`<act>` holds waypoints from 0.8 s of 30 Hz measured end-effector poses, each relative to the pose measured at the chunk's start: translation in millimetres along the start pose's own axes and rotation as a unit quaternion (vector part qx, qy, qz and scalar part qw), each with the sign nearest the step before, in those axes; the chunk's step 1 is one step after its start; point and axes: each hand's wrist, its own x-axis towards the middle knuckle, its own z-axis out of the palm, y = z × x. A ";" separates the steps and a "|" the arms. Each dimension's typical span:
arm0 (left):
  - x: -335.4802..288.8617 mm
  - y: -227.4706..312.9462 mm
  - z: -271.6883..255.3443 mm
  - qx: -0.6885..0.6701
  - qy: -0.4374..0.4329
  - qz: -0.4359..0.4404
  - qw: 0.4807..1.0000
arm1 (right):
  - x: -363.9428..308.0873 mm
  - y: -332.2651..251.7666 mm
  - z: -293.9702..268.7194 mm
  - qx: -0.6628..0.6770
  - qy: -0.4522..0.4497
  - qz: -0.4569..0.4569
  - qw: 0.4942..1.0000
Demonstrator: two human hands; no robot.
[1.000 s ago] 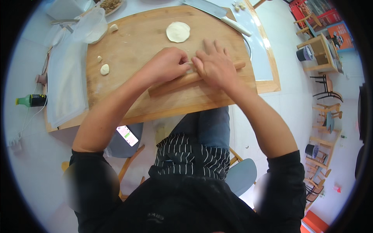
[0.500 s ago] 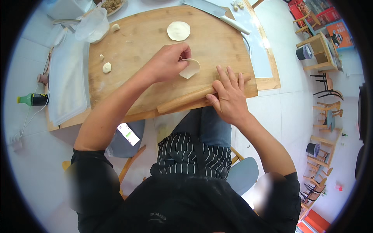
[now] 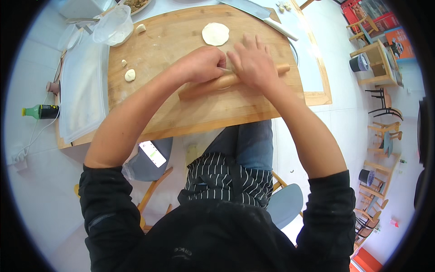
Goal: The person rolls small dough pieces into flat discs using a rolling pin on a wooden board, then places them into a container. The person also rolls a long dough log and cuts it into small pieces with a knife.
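Note:
A wooden rolling pin (image 3: 206, 87) lies slantwise across the wooden board, over a thin dough round (image 3: 224, 88) that it mostly hides. My left hand (image 3: 206, 64) is closed, pinching the far edge of that round between thumb and fingers. On the right part of the pin rests the palm of my right hand (image 3: 253, 63), its fingers stretched forward and slightly smeared by motion. A finished-looking flat dough round (image 3: 215, 34) lies beyond my hands. To the left on the board are a small dough ball (image 3: 130, 75) and two smaller dough bits (image 3: 124, 63) (image 3: 141, 28).
A large knife (image 3: 258, 13) lies along the far right of the wooden board (image 3: 163, 113). At the left are a plastic tub (image 3: 114, 27), a translucent lidded tray (image 3: 84, 90) and a green-capped bottle (image 3: 41, 111). A phone (image 3: 152, 154) sits on a chair below the board.
My right hand has pushed the rolling pin forward, away from me, onto the dough round in my left hand. My left hand still pinches the round's edge.

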 end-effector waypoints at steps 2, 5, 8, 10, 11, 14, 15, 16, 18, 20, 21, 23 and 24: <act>-5.1 0.7 8.3 -0.009 0.083 0.073 0.994 | -45.5 1.0 -17.4 0.004 -0.052 -0.033 0.998; -16.8 -1.6 22.5 -0.083 0.150 0.065 0.983 | -114.1 -8.7 -36.0 -0.038 -0.037 -0.022 0.998; -19.7 -3.9 30.1 -0.119 0.144 0.026 0.982 | -115.1 -6.0 -37.3 -0.029 -0.006 -0.047 0.998; -17.3 -5.2 28.9 -0.096 0.119 0.015 0.988 | -83.5 -0.4 -28.3 -0.018 -0.027 -0.047 0.998; -14.6 -5.5 26.7 -0.075 0.104 0.015 0.992 | -62.2 2.9 -22.2 -0.016 -0.031 -0.056 0.998; -5.8 -7.0 14.5 -0.041 0.074 -0.011 0.996 | -8.9 3.8 -0.1 -0.006 -0.042 -0.004 0.999; -2.8 -6.5 11.8 -0.038 0.065 -0.022 0.997 | 2.2 4.2 5.1 0.000 -0.012 -0.002 1.000; 1.1 -6.2 7.6 -0.042 0.055 -0.025 0.997 | 14.9 4.1 9.6 -0.003 -0.015 0.010 1.000; 5.1 -5.5 0.2 -0.047 0.031 -0.041 0.998 | 30.4 2.8 12.0 -0.003 -0.004 0.032 0.999; 5.4 -4.3 -2.6 -0.030 0.009 -0.032 0.999 | 19.3 0.1 4.9 0.010 0.003 0.014 1.000; 4.1 -3.6 -2.0 -0.028 -0.004 -0.029 0.999 | 11.7 -1.3 -0.5 0.020 -0.004 0.012 1.000; -3.5 -3.7 2.7 -0.005 0.033 0.032 0.999 | -35.1 -4.5 -14.7 -0.008 -0.032 -0.015 0.999; -8.1 -3.9 6.9 0.005 0.051 0.055 0.997 | -62.9 -6.5 -22.4 -0.020 -0.045 -0.031 0.998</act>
